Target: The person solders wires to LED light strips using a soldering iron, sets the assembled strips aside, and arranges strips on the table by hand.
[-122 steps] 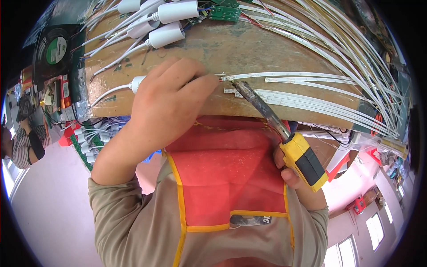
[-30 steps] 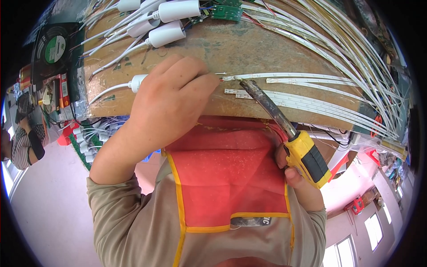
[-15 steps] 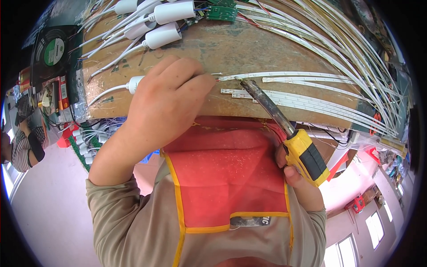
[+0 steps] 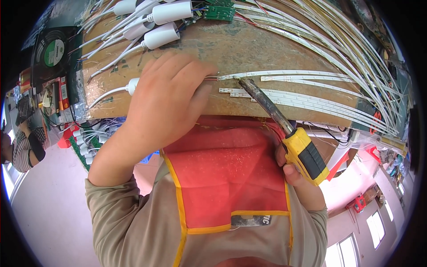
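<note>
I've got the left hand (image 4: 167, 100) flat, fingers pinning the LED strip (image 4: 284, 72) end on the wooden board (image 4: 249, 44). Right hand (image 4: 291, 167) is fisted round the soldering iron (image 4: 284, 129), tip at strip end. Soldering step, I reckon; next needs steady tip w/ no slip.

We are in an electronics workshop.
White LED strips (image 4: 311, 95) at two o'clock, a cooling fan (image 4: 54, 53) at ten, on our worn bench (image 4: 249, 44).
</note>
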